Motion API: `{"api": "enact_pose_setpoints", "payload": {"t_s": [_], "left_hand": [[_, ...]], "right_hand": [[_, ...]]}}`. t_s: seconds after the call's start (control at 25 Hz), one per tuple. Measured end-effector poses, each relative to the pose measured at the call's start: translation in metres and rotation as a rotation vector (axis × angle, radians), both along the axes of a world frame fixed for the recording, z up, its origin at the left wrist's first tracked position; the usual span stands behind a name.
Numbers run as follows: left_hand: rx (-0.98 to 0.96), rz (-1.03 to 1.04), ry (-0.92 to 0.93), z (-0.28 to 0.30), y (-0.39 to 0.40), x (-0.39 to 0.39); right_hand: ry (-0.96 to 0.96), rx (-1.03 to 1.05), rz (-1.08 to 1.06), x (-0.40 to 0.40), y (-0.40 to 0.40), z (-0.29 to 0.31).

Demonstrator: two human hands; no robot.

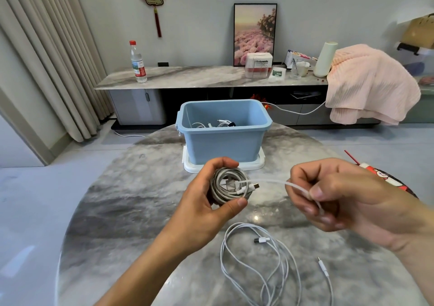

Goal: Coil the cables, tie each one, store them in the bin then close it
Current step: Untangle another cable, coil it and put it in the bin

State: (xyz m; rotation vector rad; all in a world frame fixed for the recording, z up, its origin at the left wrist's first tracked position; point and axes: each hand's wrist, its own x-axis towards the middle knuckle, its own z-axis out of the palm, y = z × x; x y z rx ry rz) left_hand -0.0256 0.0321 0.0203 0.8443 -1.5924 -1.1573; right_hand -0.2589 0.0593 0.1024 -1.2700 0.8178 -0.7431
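The coiled white cable (231, 186) is sitting in the left hand (206, 200), thumb and fingers curling round its loops above the table (131, 211), while the right hand (333, 195) is pinching the free tail just beside the coil, thumb and forefinger closing on the cord. Light, limp and a little springy, the bundle is likely wanting to unwind, so gripping across all the loops and keeping the tail taut near the coil looks soundest. A second loose cable (258, 258) is lying on the table below both hands, and beyond them the open blue bin (224, 139) is standing on its white lid (223, 166), already holding cables.
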Motion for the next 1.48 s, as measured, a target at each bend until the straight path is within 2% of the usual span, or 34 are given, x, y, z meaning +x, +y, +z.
{"api": "enact_pose_setpoints", "payload": {"t_s": [0.28, 0.4, 0.52, 0.6, 0.8, 0.96, 1.16, 1.24, 1.32, 1.48], "left_hand": [[-0.038, 0.003, -0.089, 0.001, 0.004, -0.004], [0.112, -0.056, 0.079, 0.004, 0.005, -0.005], [0.332, -0.103, 0.34, 0.01, 0.004, -0.002], [0.434, -0.15, 0.476, 0.012, 0.005, -0.001], [0.5, -0.214, 0.569, 0.015, 0.006, 0.001], [0.575, -0.051, 0.593, 0.021, 0.0, 0.009], [0.579, 0.061, 0.505, 0.024, -0.004, 0.013], [0.59, 0.051, 0.486, 0.022, -0.003, 0.011], [0.609, 0.018, 0.469, 0.022, -0.001, 0.01], [0.611, -0.034, 0.439, 0.02, 0.001, 0.007]], "right_hand": [[0.301, -0.083, -0.147, 0.047, 0.009, -0.009], [0.268, -0.133, -0.222, 0.061, 0.011, -0.009], [0.023, -0.115, -0.507, 0.052, -0.001, -0.014], [0.012, -0.075, -0.59, 0.048, -0.013, -0.031], [0.221, 0.014, -0.136, 0.06, -0.014, -0.065], [0.359, -0.129, -0.165, 0.05, -0.013, -0.052], [0.458, -0.409, -0.121, 0.058, 0.003, -0.034], [0.413, -0.431, -0.042, 0.058, 0.006, -0.032], [0.289, -0.399, 0.0, 0.058, 0.006, -0.033], [0.055, -0.467, -0.183, 0.065, 0.002, -0.045]]}}
